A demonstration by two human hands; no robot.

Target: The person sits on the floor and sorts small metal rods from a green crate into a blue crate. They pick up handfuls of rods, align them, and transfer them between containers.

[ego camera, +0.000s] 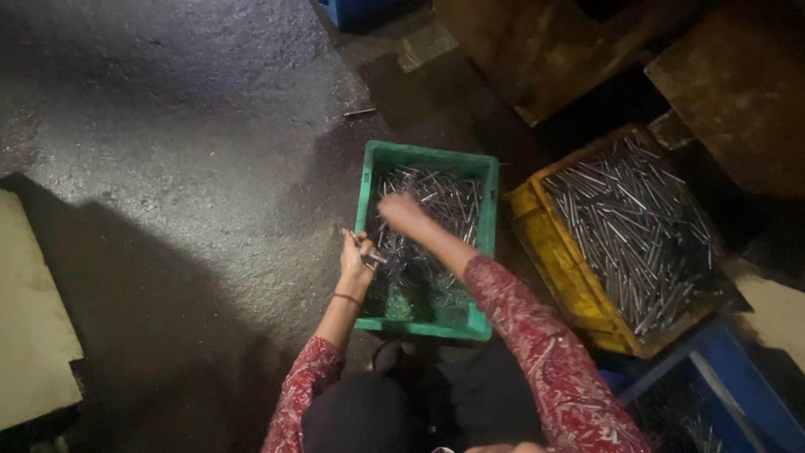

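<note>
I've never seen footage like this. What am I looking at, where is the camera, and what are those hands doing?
There is no machine here. The camera sits on a person's head and looks down, so you see their own two arms in red patterned sleeves.

On the dark floor stands a green crate partly filled with thin metal rods. The left hand, at the crate's left rim, is closed around a few of those rods. The right hand reaches over the rods inside the crate; it is blurred, so whether its grip holds anything cannot be told.

To the right lies a yellow crate packed with more rods, and below it a blue crate. One stray rod lies on the floor beyond the green crate.
</note>
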